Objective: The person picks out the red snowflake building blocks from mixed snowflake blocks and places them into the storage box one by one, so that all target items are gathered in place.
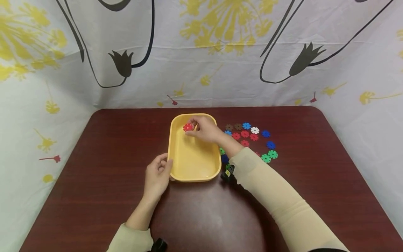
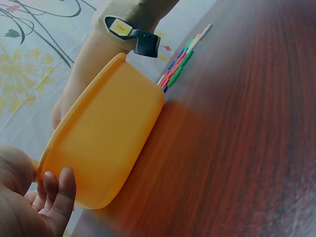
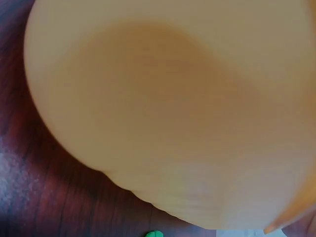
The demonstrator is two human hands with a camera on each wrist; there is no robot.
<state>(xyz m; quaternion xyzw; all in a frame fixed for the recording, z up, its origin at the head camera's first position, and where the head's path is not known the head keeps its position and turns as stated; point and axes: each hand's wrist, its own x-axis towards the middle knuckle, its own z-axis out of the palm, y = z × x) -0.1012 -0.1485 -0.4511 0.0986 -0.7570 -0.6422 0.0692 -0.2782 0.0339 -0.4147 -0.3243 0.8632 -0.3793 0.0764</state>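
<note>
A yellow plastic tray with rounded corners stands on the table. My left hand holds its left edge, thumb at the rim; in the left wrist view the fingers lie against the tray's outer wall. Over the tray's far end, my right hand pinches a red notched plastic disc between thumb and fingers. A blurred tan surface fills most of the right wrist view, hiding the right hand and the disc there.
Right of the tray lie several notched discs: red, blue, green, brown and white. The right sleeve passes over some of them. A patterned cloth hangs behind the dark wooden table.
</note>
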